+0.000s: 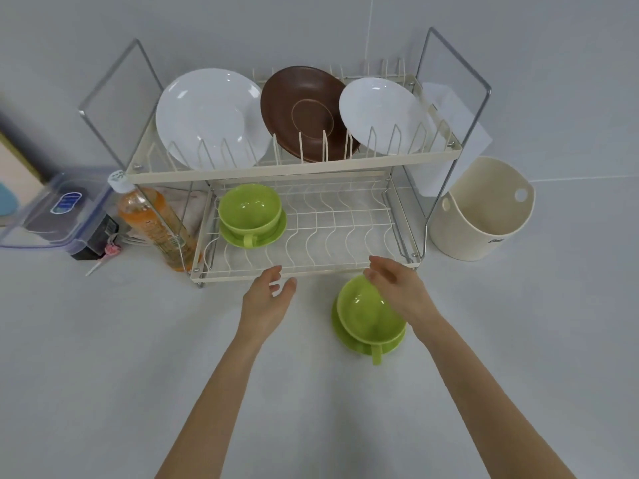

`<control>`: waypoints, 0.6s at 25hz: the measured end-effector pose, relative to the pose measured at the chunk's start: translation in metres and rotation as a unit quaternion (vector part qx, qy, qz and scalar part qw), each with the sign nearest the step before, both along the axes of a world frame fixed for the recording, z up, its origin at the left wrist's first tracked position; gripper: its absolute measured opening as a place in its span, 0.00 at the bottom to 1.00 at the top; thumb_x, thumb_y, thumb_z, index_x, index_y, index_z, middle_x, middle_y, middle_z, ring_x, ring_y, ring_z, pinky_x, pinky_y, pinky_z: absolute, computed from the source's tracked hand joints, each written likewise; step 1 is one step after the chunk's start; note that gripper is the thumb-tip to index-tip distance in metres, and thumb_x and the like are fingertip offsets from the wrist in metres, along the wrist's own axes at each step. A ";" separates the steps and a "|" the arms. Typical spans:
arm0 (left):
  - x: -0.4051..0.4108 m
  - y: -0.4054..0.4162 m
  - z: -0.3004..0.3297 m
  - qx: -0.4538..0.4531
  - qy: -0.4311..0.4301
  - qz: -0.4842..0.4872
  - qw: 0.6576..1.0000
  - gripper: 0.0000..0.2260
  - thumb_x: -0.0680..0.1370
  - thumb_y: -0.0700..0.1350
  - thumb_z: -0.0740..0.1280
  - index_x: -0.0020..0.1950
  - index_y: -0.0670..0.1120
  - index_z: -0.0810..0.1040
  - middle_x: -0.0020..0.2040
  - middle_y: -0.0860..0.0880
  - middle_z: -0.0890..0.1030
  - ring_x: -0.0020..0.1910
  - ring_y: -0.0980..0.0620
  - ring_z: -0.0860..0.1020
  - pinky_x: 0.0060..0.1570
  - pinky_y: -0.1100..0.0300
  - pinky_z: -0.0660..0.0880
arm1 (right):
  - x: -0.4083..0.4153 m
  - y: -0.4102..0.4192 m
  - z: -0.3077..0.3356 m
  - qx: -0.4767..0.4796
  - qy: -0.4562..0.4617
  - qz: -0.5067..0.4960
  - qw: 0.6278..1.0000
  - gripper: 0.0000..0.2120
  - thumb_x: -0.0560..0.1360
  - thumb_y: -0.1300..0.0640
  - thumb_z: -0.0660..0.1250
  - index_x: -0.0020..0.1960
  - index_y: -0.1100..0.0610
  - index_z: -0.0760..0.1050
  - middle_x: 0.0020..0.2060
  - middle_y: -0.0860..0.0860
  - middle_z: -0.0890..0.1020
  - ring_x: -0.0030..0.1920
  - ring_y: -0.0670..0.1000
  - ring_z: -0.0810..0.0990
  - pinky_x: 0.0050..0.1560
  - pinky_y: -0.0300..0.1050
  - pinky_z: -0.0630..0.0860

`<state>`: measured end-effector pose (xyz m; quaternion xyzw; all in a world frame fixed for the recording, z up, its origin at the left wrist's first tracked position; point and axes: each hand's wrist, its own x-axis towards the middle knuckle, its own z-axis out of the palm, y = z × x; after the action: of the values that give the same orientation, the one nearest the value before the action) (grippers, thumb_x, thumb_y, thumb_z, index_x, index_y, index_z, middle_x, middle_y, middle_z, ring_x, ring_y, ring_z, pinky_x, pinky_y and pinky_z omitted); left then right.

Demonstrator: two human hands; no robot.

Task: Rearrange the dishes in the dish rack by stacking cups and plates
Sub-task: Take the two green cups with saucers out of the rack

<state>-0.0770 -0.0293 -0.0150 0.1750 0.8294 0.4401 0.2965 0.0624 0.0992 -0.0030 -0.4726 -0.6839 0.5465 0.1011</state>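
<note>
Both bare hands hover over the worktop (103, 375). The left hand (268, 300) has fingers apart, holding nothing. The right hand (397, 288), fingers spread, hangs over a green cup (366, 316) on its saucer (349, 338). A second cup (249, 209) sits in the dish rack (294, 167); 3 plates stand above.

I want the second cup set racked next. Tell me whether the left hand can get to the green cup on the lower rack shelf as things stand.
Probably yes. The left hand is open at the front edge of the dish rack, and the green cup sits on its saucer on the lower shelf with only bare wire between; the upper shelf overhangs it.
</note>
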 end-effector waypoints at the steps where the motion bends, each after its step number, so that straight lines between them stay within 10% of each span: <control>1: -0.013 -0.001 0.003 0.006 0.010 0.014 1.000 0.20 0.77 0.46 0.61 0.69 0.44 0.68 0.68 0.47 0.72 0.64 0.49 0.73 0.56 0.64 0.64 | -0.014 -0.001 0.003 -0.001 0.002 0.017 1.000 0.20 0.76 0.53 0.62 0.67 0.54 0.70 0.65 0.51 0.76 0.66 0.49 0.72 0.65 0.41 0.67; 7: -0.093 0.001 0.009 0.013 0.038 0.060 0.997 0.23 0.78 0.50 0.60 0.70 0.42 0.65 0.68 0.42 0.71 0.62 0.47 0.72 0.59 0.58 0.66 | -0.106 -0.003 -0.003 -0.058 0.011 0.024 0.998 0.18 0.76 0.51 0.61 0.62 0.57 0.74 0.51 0.50 0.77 0.55 0.51 0.76 0.67 0.49 0.70; 15: -0.162 0.023 -0.016 -0.030 -0.034 0.055 0.997 0.28 0.78 0.54 0.56 0.74 0.42 0.58 0.73 0.41 0.66 0.71 0.43 0.65 0.71 0.50 0.61 | -0.193 0.019 -0.019 -0.122 -0.002 0.017 0.992 0.23 0.75 0.48 0.60 0.63 0.62 0.72 0.56 0.56 0.78 0.59 0.55 0.77 0.67 0.53 0.71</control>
<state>-0.2386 -0.0061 -0.0307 0.1051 0.8400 0.4362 0.3050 -0.1309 0.1180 -0.0224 -0.4712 -0.6203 0.6262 0.0320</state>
